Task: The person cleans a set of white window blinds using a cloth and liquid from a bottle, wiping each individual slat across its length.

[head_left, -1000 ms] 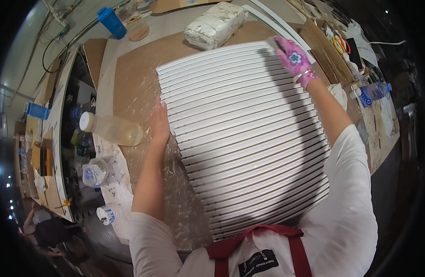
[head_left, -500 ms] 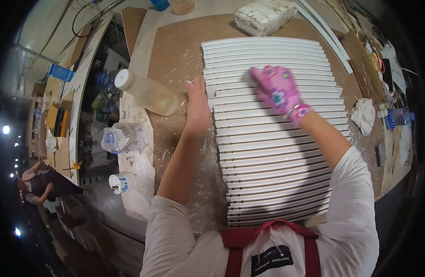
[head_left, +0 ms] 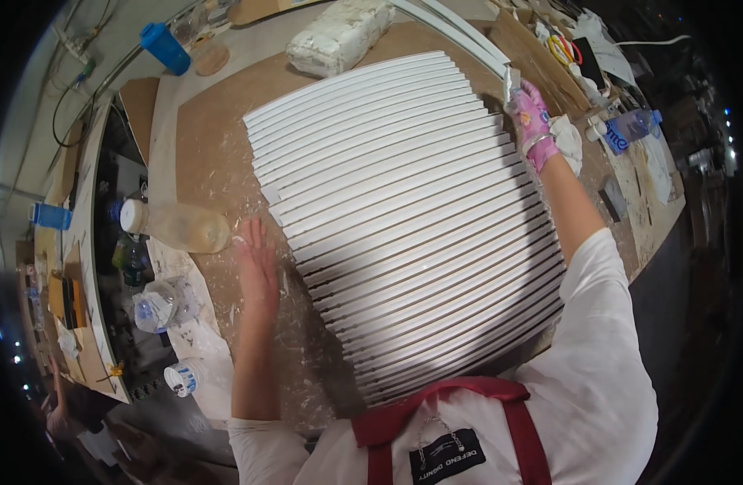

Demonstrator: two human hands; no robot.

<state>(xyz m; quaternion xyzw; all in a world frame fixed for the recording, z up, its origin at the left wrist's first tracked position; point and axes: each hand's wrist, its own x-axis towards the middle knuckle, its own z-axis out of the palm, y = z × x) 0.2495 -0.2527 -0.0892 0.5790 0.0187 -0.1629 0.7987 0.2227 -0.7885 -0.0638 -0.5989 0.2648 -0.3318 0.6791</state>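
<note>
My left hand [head_left: 259, 263] lies palm down on the brown board [head_left: 210, 153], its bare fingers loosely spread and holding nothing. The fingertips are just beside the base of a cloudy bottle [head_left: 181, 226], which lies on its side with its white cap pointing left. The white slats [head_left: 412, 202] lie side by side in a broad stack of rows on the board, between my two hands, running crosswise in front of me. My right hand [head_left: 533, 121], in a pink flowered glove, is out by the slats' far right edge, fingers closed on a pale pad [head_left: 511, 83]. A crumpled white cloth [head_left: 567, 145] sits just right of that glove. Across the counter [head_left: 250, 48], a wrapped white block [head_left: 339, 36] rests beyond the slats, near two long strips [head_left: 460, 36].
</note>
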